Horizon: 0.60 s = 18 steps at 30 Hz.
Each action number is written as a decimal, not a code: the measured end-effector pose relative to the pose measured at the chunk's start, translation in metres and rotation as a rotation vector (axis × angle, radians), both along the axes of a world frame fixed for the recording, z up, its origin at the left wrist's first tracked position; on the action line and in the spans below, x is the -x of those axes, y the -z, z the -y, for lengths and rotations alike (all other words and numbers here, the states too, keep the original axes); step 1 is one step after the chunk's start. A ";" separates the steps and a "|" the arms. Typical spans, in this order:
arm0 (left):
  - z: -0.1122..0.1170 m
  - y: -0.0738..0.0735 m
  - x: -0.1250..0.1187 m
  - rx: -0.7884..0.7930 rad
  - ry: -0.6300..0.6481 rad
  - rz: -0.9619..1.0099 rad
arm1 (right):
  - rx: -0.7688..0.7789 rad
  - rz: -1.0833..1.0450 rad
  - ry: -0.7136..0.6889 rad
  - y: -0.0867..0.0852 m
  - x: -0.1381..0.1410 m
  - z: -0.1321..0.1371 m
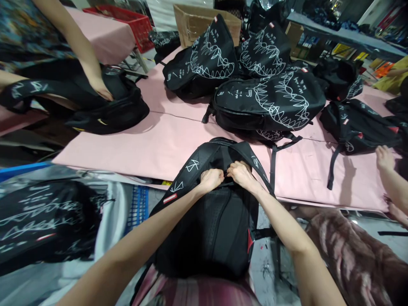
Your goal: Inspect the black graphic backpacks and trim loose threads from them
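Observation:
A black backpack with white line drawings and a small red tag lies back-side up, from my lap onto the edge of the pink table. My left hand and my right hand are both closed, knuckles together, gripping the fabric at the top of the back panel between the shoulder straps. What the fingers pinch is hidden under them.
Several finished black backpacks with white shark-teeth prints are piled at the back of the table. Another person's hand rests on a black bag at the left. A second person's hand reaches in at the right. More bags sit low left.

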<state>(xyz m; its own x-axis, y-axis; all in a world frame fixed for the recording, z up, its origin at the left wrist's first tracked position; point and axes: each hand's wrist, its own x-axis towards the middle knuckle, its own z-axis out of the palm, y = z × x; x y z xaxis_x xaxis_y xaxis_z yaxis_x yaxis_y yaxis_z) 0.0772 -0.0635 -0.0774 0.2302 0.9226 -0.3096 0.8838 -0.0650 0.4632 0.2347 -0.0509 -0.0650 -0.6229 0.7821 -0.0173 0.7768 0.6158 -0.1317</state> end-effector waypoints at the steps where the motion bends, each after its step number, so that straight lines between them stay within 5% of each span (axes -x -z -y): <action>1: -0.001 -0.002 0.000 -0.004 -0.001 0.014 | 0.001 -0.008 0.014 0.000 0.000 0.000; 4: -0.002 -0.014 0.006 -0.113 -0.023 0.122 | 0.025 -0.155 0.157 -0.002 -0.005 0.003; 8: 0.013 -0.018 0.043 -0.555 0.022 0.426 | 0.091 -0.654 0.373 -0.010 -0.018 0.024; 12: 0.060 0.020 0.120 -0.332 0.301 0.309 | 0.288 -0.998 0.491 -0.012 -0.028 0.069; 15: 0.106 0.055 0.177 -0.120 -0.026 0.230 | 0.452 -1.097 0.608 -0.002 -0.035 0.120; 18: 0.146 0.066 0.204 0.005 -0.257 0.270 | 0.504 -1.073 0.786 0.015 -0.045 0.180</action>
<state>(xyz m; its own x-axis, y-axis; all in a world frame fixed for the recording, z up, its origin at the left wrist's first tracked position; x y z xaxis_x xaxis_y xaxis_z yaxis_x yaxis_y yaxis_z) -0.1269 -0.2093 -0.1436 0.0652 0.9594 -0.2744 0.7170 0.1462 0.6816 0.2798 -0.2312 -0.0799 0.0745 0.9774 -0.1977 0.2744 -0.2107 -0.9382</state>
